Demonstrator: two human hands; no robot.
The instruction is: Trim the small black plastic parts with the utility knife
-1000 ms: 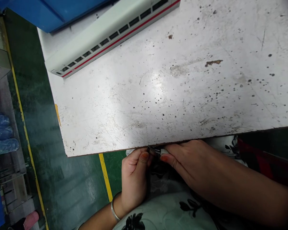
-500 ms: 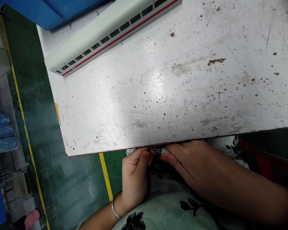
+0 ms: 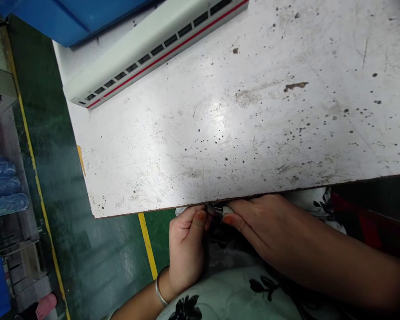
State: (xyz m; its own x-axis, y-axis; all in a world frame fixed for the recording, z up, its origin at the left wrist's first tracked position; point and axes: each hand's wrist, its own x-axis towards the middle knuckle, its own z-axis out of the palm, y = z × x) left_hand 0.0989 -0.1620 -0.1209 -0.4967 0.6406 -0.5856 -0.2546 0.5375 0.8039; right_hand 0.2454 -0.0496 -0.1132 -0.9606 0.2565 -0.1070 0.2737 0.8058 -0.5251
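Pinching with thumb and forefinger, the left hand (image 3: 188, 242) and the right hand (image 3: 263, 226) hold a small dark, silvery piece (image 3: 215, 208) between them at the near edge of the scuffed white table (image 3: 173, 155); its exact shape is too hidden to tell. A metal bangle (image 3: 160, 290) rings the left wrist, beside pale green clothing (image 3: 233, 289) with dark leaf prints. Farther back, a long white casing (image 3: 160, 49) with a red stripe lies slantwise on the table, near a blue bin (image 3: 80, 20). Past the table's left end runs green floor (image 3: 96, 258) with yellow lines (image 3: 40, 195).
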